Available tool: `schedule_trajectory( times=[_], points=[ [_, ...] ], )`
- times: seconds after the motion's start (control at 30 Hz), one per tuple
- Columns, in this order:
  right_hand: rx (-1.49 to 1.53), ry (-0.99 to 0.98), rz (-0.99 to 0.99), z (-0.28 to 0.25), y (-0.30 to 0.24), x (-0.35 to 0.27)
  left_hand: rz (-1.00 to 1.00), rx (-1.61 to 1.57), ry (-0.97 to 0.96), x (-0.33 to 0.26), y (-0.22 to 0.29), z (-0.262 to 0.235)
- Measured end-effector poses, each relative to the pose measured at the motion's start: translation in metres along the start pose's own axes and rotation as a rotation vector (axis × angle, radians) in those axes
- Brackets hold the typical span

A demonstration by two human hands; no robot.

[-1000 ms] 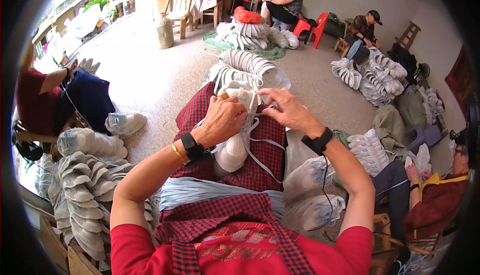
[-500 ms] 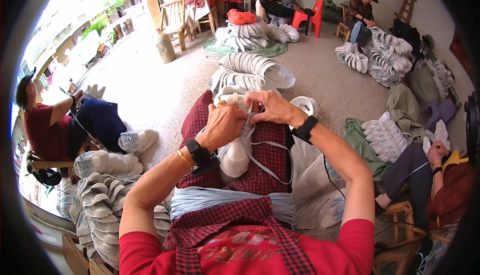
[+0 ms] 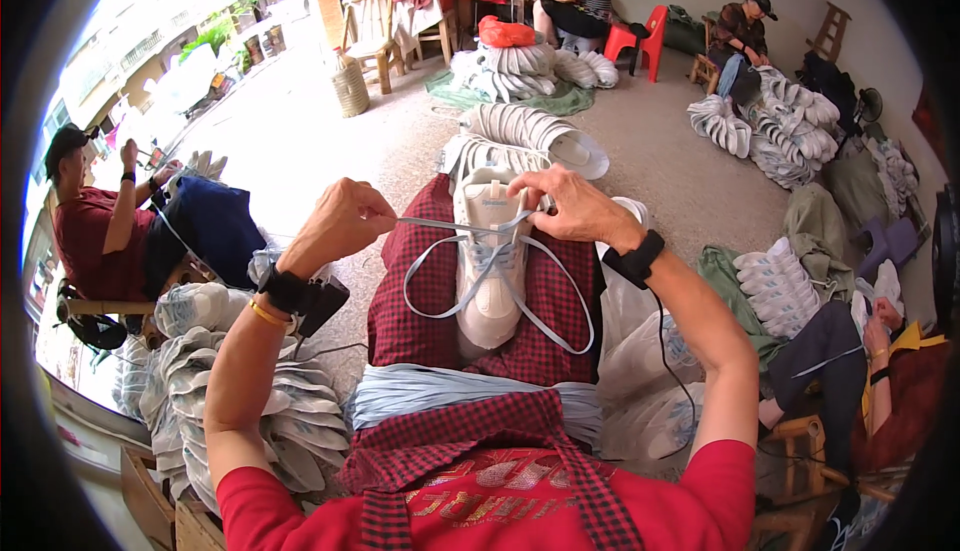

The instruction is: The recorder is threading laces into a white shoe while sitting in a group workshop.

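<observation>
A white shoe (image 3: 491, 296) rests between my thighs on the red-and-black checked cloth (image 3: 418, 296), its toe toward me. A pale blue shoelace (image 3: 428, 223) runs taut from its upper eyelets out to the left. My left hand (image 3: 345, 219) pinches that lace well clear of the shoe. At the shoe's upper right edge, beside the tongue, my right hand (image 3: 575, 209) is closed with thumb and forefinger on the lace. Loose lace loops hang on both sides of the shoe. Across my lap lies a bundle of pale blue laces (image 3: 470, 396).
Rows of white shoes (image 3: 535, 131) stand just beyond my knees. Shoe piles lie at left (image 3: 195, 401) and right (image 3: 645, 391). Co-workers sit at left, right and back. A red chair (image 3: 640, 43) and a woven basket (image 3: 350, 96) stand farther off.
My left hand has moved away to the left, drawing the lace out straight. My right hand has stayed near the shoe's top, and the shoe now shows more fully.
</observation>
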State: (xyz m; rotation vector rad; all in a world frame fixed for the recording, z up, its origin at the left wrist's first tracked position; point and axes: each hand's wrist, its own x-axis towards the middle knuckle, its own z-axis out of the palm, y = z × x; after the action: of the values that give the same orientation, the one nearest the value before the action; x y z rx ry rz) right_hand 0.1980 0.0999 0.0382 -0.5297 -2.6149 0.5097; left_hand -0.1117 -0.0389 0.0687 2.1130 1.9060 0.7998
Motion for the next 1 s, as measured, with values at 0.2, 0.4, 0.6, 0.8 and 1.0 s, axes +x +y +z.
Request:
schedule_trajectory(
  times=[0.2,0.4,0.6,0.8,1.0],
  points=[
    [0.130,0.103,-0.163,0.010,-0.052,0.038,0.063,-0.081,0.017,-0.012,0.028,-0.011],
    [0.447,-0.120,-0.086,0.013,-0.067,0.040,0.227,-0.097,0.043,-0.005,0.067,-0.011],
    [0.540,0.197,0.220,-0.015,-0.054,-0.021,0.199,-0.239,-0.001,0.035,0.057,0.066],
    [0.644,0.291,0.246,0.017,-0.022,-0.057,0.371,0.119,-0.025,0.054,0.058,0.113],
    [0.553,0.306,0.340,0.032,-0.019,-0.047,0.437,-0.142,-0.040,0.045,0.044,0.094]
  ],
)
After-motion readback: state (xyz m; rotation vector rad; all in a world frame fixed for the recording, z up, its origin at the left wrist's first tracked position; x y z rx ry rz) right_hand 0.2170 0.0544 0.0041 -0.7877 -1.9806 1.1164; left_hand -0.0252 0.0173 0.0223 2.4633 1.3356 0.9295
